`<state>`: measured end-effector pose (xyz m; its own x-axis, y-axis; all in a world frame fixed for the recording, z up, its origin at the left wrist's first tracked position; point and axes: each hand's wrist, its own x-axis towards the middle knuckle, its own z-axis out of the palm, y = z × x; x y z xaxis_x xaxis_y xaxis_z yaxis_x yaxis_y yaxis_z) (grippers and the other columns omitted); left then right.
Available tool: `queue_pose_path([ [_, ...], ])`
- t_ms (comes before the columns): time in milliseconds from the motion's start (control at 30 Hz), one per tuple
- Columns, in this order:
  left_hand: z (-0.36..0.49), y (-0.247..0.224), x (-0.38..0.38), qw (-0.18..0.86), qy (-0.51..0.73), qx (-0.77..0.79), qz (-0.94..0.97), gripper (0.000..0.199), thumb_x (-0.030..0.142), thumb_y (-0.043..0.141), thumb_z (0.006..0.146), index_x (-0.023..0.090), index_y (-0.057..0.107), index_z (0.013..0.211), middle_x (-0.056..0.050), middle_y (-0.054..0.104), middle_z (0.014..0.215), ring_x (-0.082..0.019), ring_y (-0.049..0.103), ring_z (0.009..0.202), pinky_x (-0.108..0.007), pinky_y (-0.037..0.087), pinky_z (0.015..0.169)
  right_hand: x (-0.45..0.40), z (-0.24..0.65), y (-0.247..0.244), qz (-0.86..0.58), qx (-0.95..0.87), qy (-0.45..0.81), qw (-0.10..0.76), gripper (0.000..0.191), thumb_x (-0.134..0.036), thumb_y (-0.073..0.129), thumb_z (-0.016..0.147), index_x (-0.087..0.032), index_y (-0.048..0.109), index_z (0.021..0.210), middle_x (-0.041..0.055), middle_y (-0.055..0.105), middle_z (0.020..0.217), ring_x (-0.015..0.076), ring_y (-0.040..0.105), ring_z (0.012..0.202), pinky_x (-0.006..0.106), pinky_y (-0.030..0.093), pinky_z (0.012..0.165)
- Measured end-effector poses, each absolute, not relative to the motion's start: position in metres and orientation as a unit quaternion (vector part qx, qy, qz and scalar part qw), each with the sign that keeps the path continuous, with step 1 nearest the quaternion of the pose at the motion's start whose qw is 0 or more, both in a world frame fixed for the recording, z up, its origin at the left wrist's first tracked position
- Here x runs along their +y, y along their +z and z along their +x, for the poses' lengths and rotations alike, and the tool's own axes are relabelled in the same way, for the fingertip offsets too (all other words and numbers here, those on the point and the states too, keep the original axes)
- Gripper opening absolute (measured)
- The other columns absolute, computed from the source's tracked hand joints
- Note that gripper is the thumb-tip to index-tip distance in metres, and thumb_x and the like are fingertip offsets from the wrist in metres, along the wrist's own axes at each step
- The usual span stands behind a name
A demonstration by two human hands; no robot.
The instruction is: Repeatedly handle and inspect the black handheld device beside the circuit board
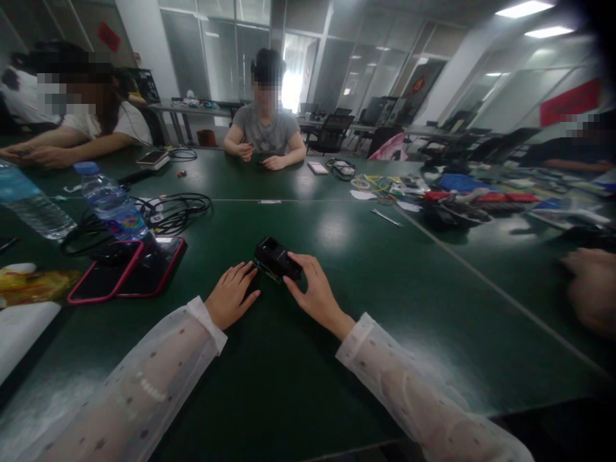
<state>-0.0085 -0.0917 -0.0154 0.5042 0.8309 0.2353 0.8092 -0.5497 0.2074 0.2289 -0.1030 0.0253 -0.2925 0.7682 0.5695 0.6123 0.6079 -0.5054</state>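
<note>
A small black camera-like device [273, 256] rests on the green table [269, 398] in front of me. My right hand [315, 292] grips its right end between thumb and fingers. My left hand [231, 295] lies palm down just left of the device, fingers spread, with the fingertips at its lower left edge. Nothing shows in the left hand. The underside of the device is hidden.
To the left are two red-edged phones [151, 266], black cables [185, 212], water bottles [113, 202] and a white object [24, 333]. A wrench [387, 218] and a tool pile [462, 199] lie right. People sit across, at left and at right.
</note>
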Motion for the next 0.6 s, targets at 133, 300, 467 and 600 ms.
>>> queue_pose_path([
  [133, -0.008, -0.016, -0.092, 0.035, 0.163, 0.471, 0.866, 0.054, 0.049, 0.034, 0.097, 0.017, 0.041, 0.140, -0.014, 0.041, 0.148, -0.029, 0.032, 0.139, -0.051, 0.029, 0.112, -0.097, 0.231, 0.017, -0.440, -0.804, 0.102, 0.387, 0.050, -0.024, 0.054, 0.089, -0.027, 0.039, 0.137, 0.0111, 0.053, 0.125, 0.0280, 0.051, 0.117, 0.053, 0.046, 0.099],
  [300, -0.008, -0.016, -0.091, 0.036, 0.151, 0.481, 0.863, 0.058, 0.051, 0.033, 0.097, 0.016, 0.039, 0.141, -0.014, 0.041, 0.148, -0.029, 0.034, 0.139, -0.049, 0.029, 0.113, -0.090, 0.234, 0.008, -0.441, -0.817, 0.119, 0.352, 0.052, -0.026, 0.058, 0.087, -0.028, 0.040, 0.136, 0.0099, 0.054, 0.124, 0.0283, 0.053, 0.116, 0.055, 0.049, 0.096],
  [467, -0.007, -0.016, -0.093, 0.042, 0.168, 0.495, 0.851, 0.071, 0.052, 0.037, 0.095, 0.010, 0.020, 0.149, -0.020, 0.037, 0.149, -0.030, 0.035, 0.138, -0.047, 0.031, 0.112, -0.090, 0.234, 0.005, -0.445, -0.822, 0.141, 0.327, 0.053, -0.025, 0.060, 0.087, -0.028, 0.040, 0.135, 0.0092, 0.054, 0.123, 0.0268, 0.054, 0.114, 0.052, 0.050, 0.095],
  [600, -0.007, -0.012, -0.094, 0.049, 0.187, 0.483, 0.854, 0.077, 0.047, 0.041, 0.095, 0.015, -0.001, 0.152, -0.018, 0.017, 0.157, -0.030, 0.027, 0.142, -0.048, 0.031, 0.112, -0.089, 0.235, 0.004, -0.437, -0.824, 0.144, 0.331, 0.052, -0.025, 0.061, 0.086, -0.028, 0.041, 0.135, 0.0090, 0.054, 0.124, 0.0263, 0.054, 0.115, 0.052, 0.050, 0.095],
])
